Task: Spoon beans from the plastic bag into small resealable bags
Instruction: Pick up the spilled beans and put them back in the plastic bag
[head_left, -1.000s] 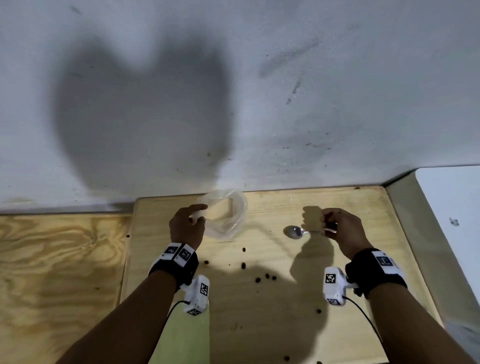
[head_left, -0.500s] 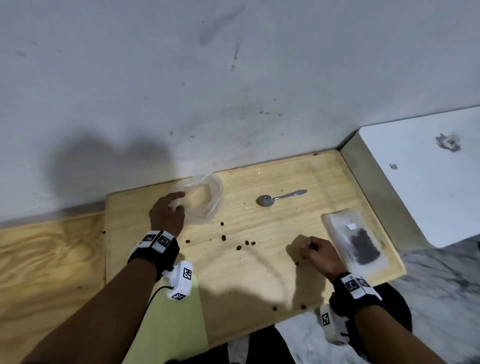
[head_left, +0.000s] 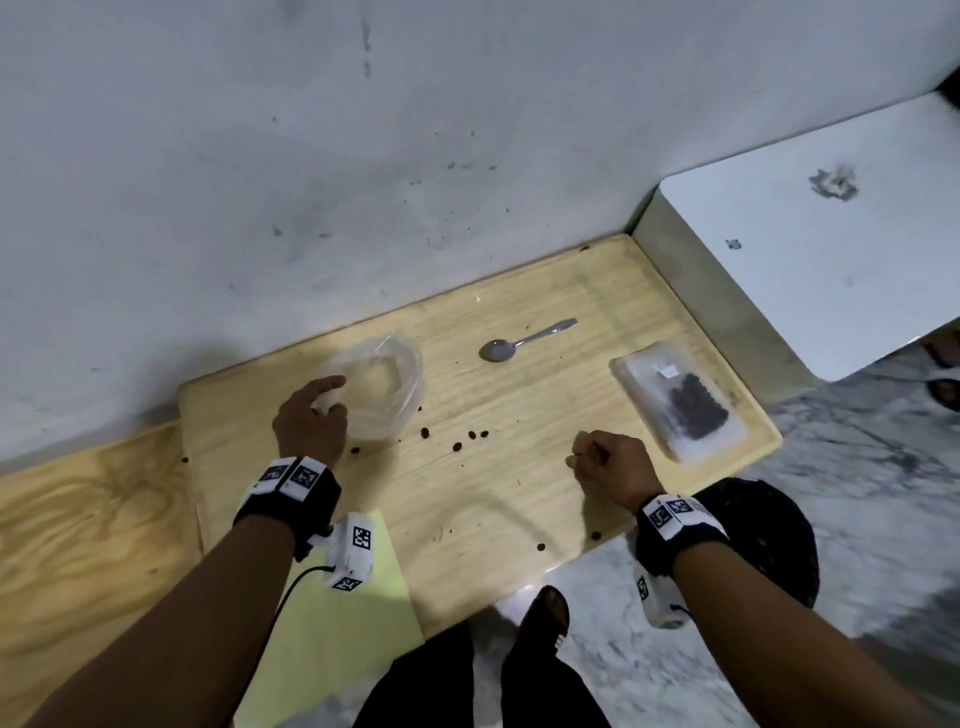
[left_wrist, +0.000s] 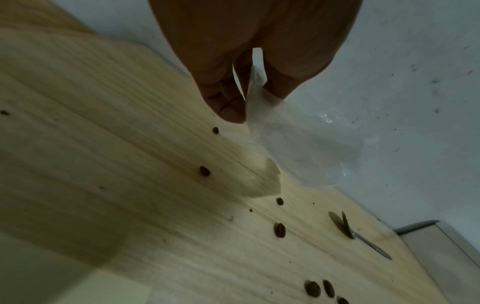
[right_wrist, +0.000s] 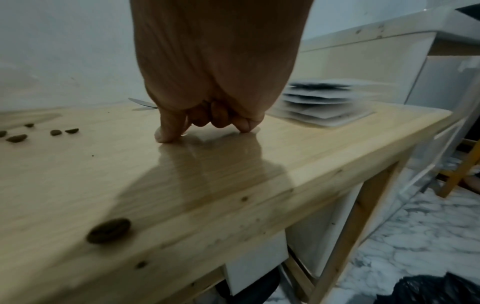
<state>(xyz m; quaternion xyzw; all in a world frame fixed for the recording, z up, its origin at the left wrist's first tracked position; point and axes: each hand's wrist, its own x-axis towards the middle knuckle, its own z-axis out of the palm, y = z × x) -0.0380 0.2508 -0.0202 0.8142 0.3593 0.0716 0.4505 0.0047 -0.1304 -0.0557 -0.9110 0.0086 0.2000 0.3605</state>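
Note:
My left hand (head_left: 330, 401) pinches the rim of the clear plastic bag (head_left: 387, 384) at the back left of the wooden table (head_left: 467, 514); the left wrist view shows the film caught between thumb and fingers (left_wrist: 231, 111). The bag looks almost empty. The spoon (head_left: 500, 349) lies by itself on the table, to the right of the bag. A flat stack of small resealable bags (head_left: 680, 402), with dark beans in the top one, lies at the table's right end. My right hand (head_left: 587, 458) is curled, holds nothing I can see, and rests its fingertips (right_wrist: 166, 133) on the table left of that stack.
Loose beans (head_left: 470, 435) are scattered between my hands and near the front edge (right_wrist: 109, 230). A white cabinet (head_left: 831, 249) adjoins the table's right side and the wall runs behind. A plywood surface (head_left: 78, 519) lies to the left, a black bag (head_left: 769, 540) on the floor.
My right hand has let go of the spoon, which now lies on the table, and has drawn back toward the front edge. My left hand keeps its hold on the bag.

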